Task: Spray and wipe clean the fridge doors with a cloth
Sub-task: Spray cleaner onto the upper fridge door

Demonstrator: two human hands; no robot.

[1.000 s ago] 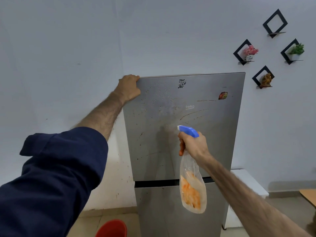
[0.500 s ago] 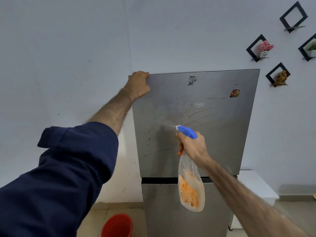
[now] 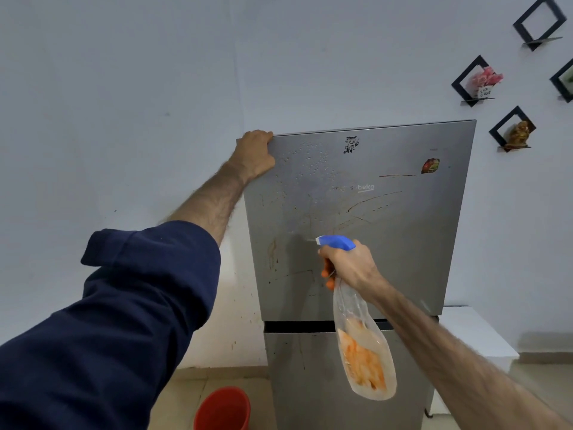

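A grey two-door fridge stands against the wall. Its upper door point(image 3: 403, 243) carries brown streaks and fresh droplets near the top left. The lower door point(image 3: 297, 377) shows below a dark gap. My left hand point(image 3: 255, 153) grips the upper door's top left corner. My right hand point(image 3: 348, 268) holds a clear spray bottle point(image 3: 366, 364) with a blue nozzle and an orange label, the nozzle pointing left at the door's middle, a faint mist at its tip. No cloth is in view.
A red bucket point(image 3: 223, 409) sits on the floor left of the fridge. A white cabinet point(image 3: 474, 333) stands at the fridge's right. Black diamond wall shelves point(image 3: 511, 128) with small ornaments hang at the upper right.
My right hand and the bottle stay at the door's middle, spraying. The view has shifted so the fridge sits further right in frame. More streaks run on the door.
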